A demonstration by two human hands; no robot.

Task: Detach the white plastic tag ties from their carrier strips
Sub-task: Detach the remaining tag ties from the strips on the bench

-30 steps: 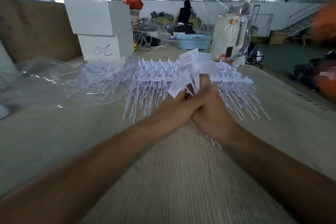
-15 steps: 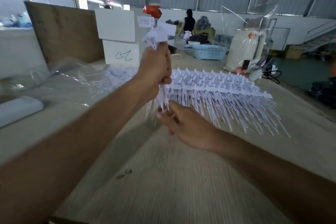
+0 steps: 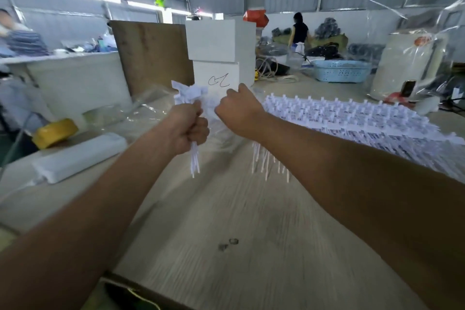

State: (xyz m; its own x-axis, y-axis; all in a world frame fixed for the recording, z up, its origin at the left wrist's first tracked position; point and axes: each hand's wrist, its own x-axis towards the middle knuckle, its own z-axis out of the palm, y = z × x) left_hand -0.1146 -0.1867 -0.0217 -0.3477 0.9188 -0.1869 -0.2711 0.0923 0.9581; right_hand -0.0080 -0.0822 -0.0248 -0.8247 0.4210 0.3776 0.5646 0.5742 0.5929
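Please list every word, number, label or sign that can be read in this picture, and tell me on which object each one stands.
Lower white box: a black handwritten scrawl, perhaps "CL"; I cannot read it for sure.
Orange round sticker on the wrapped white appliance: too blurred to read.
Bundle of tag ties in the left hand: no print to be seen.

Bright overhead daylight, motion blur, wide-angle distortion
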